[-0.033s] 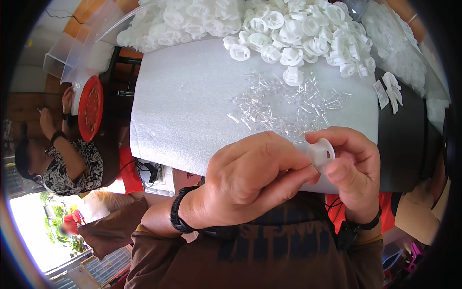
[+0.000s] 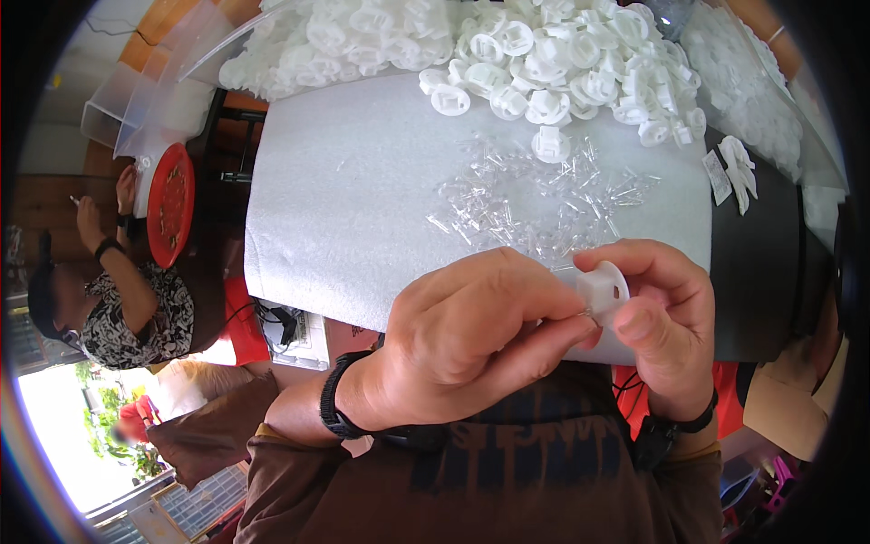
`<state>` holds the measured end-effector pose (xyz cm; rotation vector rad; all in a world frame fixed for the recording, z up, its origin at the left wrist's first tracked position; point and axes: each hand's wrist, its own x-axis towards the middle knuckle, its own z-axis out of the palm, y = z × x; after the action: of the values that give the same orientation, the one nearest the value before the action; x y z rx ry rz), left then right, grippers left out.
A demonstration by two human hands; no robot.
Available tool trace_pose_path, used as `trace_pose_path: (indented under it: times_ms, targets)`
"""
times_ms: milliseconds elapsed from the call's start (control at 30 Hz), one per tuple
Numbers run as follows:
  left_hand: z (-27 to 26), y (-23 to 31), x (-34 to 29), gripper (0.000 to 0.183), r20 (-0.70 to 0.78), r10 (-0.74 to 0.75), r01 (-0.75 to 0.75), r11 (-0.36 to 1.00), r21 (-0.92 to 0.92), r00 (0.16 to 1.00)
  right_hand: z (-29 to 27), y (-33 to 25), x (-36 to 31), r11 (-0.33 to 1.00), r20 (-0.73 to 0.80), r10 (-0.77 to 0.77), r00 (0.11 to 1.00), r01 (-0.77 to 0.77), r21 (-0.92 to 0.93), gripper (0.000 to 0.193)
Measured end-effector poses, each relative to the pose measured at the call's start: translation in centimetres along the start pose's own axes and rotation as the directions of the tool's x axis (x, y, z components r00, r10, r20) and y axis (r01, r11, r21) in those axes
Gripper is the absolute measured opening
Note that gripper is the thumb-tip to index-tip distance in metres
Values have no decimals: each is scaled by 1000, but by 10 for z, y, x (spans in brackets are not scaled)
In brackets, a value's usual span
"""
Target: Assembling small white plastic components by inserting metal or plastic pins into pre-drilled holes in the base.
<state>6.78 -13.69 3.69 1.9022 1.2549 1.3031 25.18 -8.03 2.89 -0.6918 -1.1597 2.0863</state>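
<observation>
Over the near side of the work surface, my right hand [image 2: 666, 313] grips a white round plastic holder [image 2: 600, 292] by its rim, tilted on its side between thumb and fingers. My left hand [image 2: 485, 322] is closed in a pinch against the holder's near side. A thin shiny part [image 2: 588, 313] shows at its fingertips, mostly hidden by them. Just beyond my hands lies a loose scatter of small clear parts with thin leads [image 2: 494, 204]. A single white holder [image 2: 550, 144] sits at the far edge of that scatter.
White foam sheet [image 2: 326, 199] covers the table. Heaped white holders [image 2: 580, 68] line its far side, with bagged white pieces [image 2: 743, 91] at far right. Crumpled white paper [image 2: 739, 172] lies right. At left, a co-worker [image 2: 136, 304] sits by a red round tray [image 2: 170, 204].
My hands and the holder stay in place. The co-worker's raised hand at the left has shifted slightly upward in the picture.
</observation>
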Motion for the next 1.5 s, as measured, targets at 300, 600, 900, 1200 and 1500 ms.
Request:
trace_pose_path:
  times_ms: [300,600,900,1200,1500]
  targets:
    - [-1,-3,-6,22,-23,-68,68,998,2,997,-3,1,1,1000,-13,0,1000,0,-22,36]
    - [-3,1,-4,23,22,30,-33,992,120,999,-2,2,1,987,16,-73,997,74,-144,41]
    - [-3,1,-1,25,34,47,-51,988,144,998,-1,0,3,986,36,-101,994,105,-129,39]
    - [0,-8,-7,18,78,-177,182,981,-63,981,-8,0,6,855,131,-211,969,247,-456,50]
    - [2,-21,-13,21,80,-40,42,999,-25,996,-2,-3,11,553,277,-403,872,473,-686,50]
